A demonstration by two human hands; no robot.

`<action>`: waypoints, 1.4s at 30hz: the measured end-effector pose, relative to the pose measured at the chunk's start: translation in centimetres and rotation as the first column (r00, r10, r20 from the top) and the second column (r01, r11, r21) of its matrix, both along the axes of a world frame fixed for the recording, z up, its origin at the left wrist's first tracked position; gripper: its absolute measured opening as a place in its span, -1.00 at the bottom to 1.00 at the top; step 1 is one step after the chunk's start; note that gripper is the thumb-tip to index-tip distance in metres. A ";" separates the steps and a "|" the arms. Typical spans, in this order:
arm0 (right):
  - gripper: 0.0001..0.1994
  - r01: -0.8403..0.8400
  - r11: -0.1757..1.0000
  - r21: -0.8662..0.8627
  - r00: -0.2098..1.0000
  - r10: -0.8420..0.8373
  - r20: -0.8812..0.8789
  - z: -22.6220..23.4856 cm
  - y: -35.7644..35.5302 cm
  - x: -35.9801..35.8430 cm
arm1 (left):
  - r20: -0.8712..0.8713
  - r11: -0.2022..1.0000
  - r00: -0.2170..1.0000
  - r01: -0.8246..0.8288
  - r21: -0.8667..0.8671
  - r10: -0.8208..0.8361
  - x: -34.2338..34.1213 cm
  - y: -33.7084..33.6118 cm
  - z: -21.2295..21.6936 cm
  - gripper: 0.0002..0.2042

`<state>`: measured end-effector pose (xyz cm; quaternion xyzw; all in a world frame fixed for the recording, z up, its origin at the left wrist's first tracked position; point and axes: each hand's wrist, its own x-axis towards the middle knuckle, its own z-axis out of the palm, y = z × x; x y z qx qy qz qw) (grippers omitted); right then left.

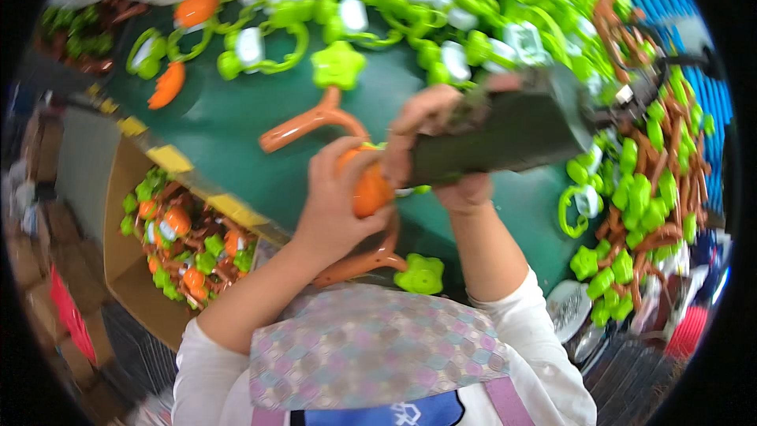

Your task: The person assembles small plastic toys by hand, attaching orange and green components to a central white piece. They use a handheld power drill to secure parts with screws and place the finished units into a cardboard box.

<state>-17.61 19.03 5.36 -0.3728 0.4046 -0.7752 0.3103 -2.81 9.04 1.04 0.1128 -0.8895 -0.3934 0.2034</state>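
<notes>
My left hand (327,197) is wrapped around an orange plastic toy piece (369,189) over the green worktop (229,118). From that piece a brown branch-shaped part (307,121) with a light green star (337,65) reaches away from me. Closer to my apron lies a second brown branch (359,265), beside another green star (420,274). My right hand (467,192) grips a dark power screwdriver (505,132), held roughly level with its tip end toward the orange piece. The tip itself is hidden by my fingers, and the tool is slightly blurred.
Green-and-white ring parts (465,16) are heaped along the far side. Brown and green parts (646,189) pile up at right, near a dish of small metal pieces (568,308). A cardboard box (126,252) of mixed parts stands left, past the yellow-taped edge (169,158).
</notes>
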 end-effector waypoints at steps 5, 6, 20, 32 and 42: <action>-0.10 0.476 0.879 0.024 0.877 -0.472 -0.089 -0.7 0.5 2.3 | -0.103 1.000 0.995 0.004 0.006 -0.003 -0.1 0.5 -1.3 -0.27; -0.10 0.505 0.863 0.008 0.861 -0.504 -0.068 -0.6 1.0 2.4 | -0.152 1.000 0.988 -0.002 0.024 0.005 -0.1 0.9 -1.6 -0.26; -0.35 0.784 0.573 0.241 0.620 -0.744 -0.248 1.2 19.4 0.3 | -0.372 0.835 0.788 -0.547 -0.059 0.490 11.5 -4.8 0.1 -0.22; -0.46 0.920 0.089 0.382 0.267 -0.855 -0.445 -2.6 26.3 -2.3 | -0.170 0.425 0.473 -0.868 -0.256 0.864 29.5 -20.1 -13.1 -0.16; -0.51 0.928 -0.030 0.370 0.213 -0.774 -0.597 -3.7 29.4 -5.8 | 0.630 -0.240 -0.133 -0.967 0.086 0.765 35.0 -23.6 -31.2 -0.38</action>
